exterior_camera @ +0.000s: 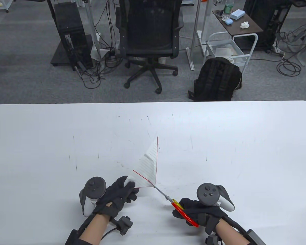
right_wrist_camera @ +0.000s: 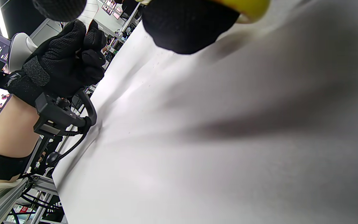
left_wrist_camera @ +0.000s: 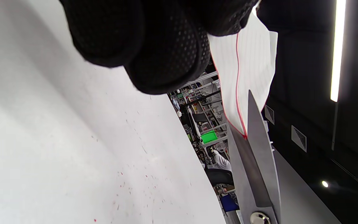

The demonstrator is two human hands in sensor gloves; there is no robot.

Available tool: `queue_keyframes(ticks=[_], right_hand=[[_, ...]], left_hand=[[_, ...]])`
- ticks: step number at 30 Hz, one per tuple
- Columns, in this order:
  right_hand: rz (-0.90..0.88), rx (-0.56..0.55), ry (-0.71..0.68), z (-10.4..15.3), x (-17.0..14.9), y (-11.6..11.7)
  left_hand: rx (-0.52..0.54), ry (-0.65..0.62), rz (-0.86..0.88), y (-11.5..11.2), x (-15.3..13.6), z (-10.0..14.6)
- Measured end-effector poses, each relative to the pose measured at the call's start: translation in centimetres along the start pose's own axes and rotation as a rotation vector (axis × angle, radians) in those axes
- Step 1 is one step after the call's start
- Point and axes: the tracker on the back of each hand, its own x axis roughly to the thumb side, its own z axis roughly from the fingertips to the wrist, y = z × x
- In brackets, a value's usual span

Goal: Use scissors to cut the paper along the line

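A lined white paper [exterior_camera: 149, 166] with red lines is held up off the table, its far tip pointing away. My left hand [exterior_camera: 121, 192] pinches its near left corner. My right hand [exterior_camera: 197, 210] grips the red-and-yellow handles of the scissors [exterior_camera: 178, 206]. The steel blades [exterior_camera: 161, 192] reach up-left to the paper's near corner, where the red lines meet. In the left wrist view the blades [left_wrist_camera: 256, 158] meet the paper [left_wrist_camera: 247, 62] at the red line. In the right wrist view my left hand [right_wrist_camera: 64, 59] shows, and the scissors show only as a yellow handle edge [right_wrist_camera: 250, 9].
The white table [exterior_camera: 219, 143] carries small dark marks and red specks. Beyond its far edge stand an office chair [exterior_camera: 149, 38], a black backpack [exterior_camera: 215, 79], a computer tower [exterior_camera: 70, 35] and a side cart [exterior_camera: 234, 33].
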Motion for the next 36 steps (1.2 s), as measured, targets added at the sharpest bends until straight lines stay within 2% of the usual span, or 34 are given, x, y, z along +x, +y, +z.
queue_keyframes(ticks=[29,36], right_hand=[[0.005,-0.059,-0.030,-0.02,0.08,-0.06],[0.002,-0.056,-0.052,0.02,0.14,0.09]], left_hand=[[-0.001,0.009,0.005,0.26,-0.05,0.03],[-0.004,-0.038,-0.030,0.13,0.66,0.22]])
